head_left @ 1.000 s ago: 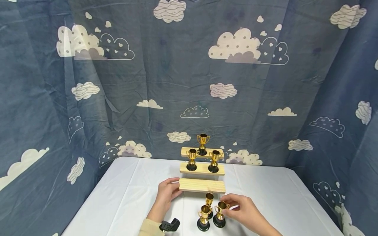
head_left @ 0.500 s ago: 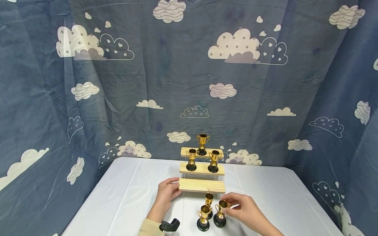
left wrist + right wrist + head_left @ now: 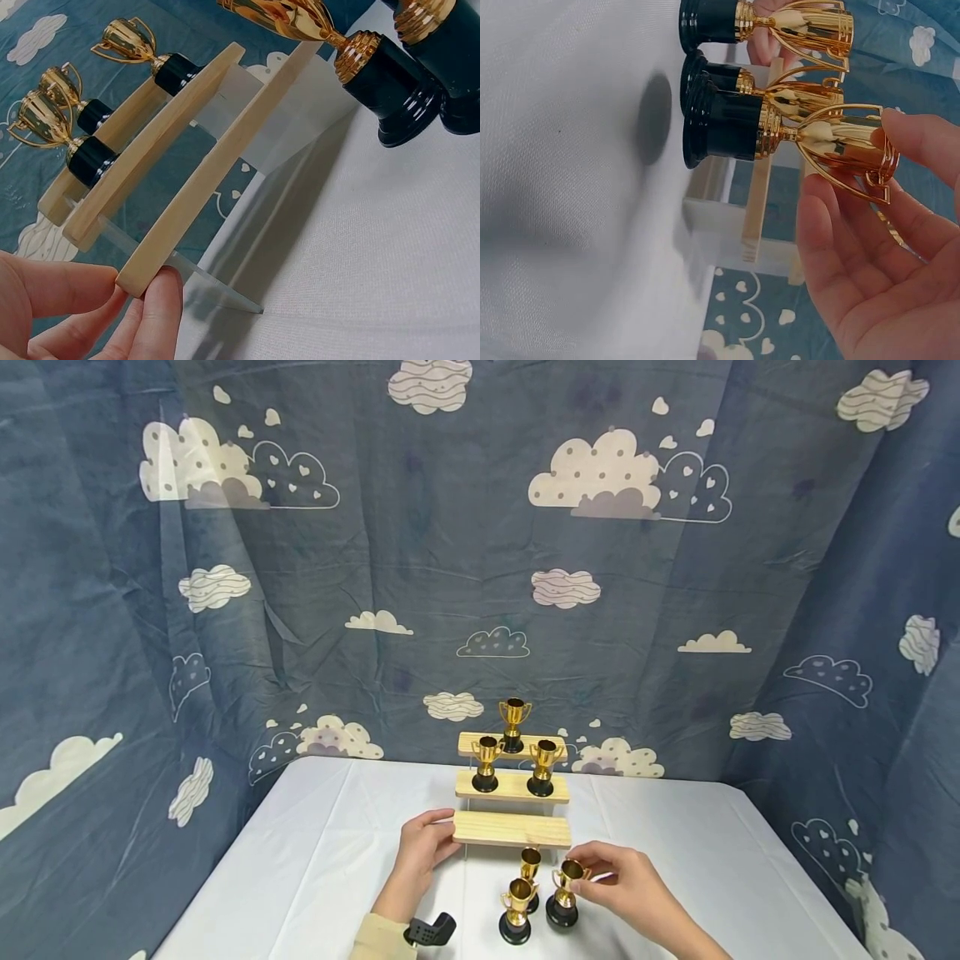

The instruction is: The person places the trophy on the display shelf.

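My left hand (image 3: 422, 849) grips the left end of the lowest wooden shelf (image 3: 512, 829) of a three-tier stand. The left wrist view shows thumb and fingers on both faces of that board. My right hand (image 3: 626, 882) pinches a small gold trophy cup (image 3: 840, 142) with a black base by its rim and handle. The held cup is upright, and a shadow lies apart from its base in the right wrist view. Left of it, two similar trophies stand close together on the table, the front trophy (image 3: 516, 910) partly covering the rear trophy (image 3: 529, 862).
One trophy (image 3: 514, 725) stands on the top shelf (image 3: 474, 743). Two more, a left trophy (image 3: 486, 764) and a right trophy (image 3: 543, 767), stand on the middle shelf (image 3: 513, 786). White cloth covers the table (image 3: 337, 843), and a cloud-patterned curtain (image 3: 450, 543) hangs behind.
My right hand has moved slightly right and up with the trophy, opening a wider gap from the other two. The left hand keeps its hold on the shelf end.
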Tool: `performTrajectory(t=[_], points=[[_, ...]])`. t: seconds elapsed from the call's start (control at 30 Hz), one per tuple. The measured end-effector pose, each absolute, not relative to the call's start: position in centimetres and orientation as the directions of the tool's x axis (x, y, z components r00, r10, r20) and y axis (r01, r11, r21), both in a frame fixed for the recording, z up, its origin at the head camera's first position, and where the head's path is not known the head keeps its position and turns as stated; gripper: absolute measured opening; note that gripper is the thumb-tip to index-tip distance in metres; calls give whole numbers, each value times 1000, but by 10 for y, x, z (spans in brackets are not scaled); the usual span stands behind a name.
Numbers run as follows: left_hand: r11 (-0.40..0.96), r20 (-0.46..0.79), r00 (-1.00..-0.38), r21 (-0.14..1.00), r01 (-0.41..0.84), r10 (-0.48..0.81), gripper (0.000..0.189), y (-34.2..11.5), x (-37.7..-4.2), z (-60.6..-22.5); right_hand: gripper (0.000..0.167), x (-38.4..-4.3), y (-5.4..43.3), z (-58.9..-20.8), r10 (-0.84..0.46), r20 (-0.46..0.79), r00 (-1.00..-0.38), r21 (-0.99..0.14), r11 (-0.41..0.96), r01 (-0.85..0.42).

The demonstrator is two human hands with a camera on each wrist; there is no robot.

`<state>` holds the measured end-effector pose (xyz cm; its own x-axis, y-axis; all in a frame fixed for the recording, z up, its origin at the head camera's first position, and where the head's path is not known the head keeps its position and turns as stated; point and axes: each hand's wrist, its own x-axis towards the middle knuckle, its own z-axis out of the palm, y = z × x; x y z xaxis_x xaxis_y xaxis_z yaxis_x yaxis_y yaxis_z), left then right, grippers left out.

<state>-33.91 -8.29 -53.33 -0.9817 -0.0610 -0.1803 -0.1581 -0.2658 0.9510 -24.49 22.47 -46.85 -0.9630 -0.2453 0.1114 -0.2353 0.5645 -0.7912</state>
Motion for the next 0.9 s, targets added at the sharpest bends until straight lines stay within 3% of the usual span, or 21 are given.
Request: performTrajectory(t=[0.9], points=[[-258,-177,-982,954,-155,-62,36,-83,-339,-535,31,-246,235,-462,-179,148,-973,-762,607,-228]])
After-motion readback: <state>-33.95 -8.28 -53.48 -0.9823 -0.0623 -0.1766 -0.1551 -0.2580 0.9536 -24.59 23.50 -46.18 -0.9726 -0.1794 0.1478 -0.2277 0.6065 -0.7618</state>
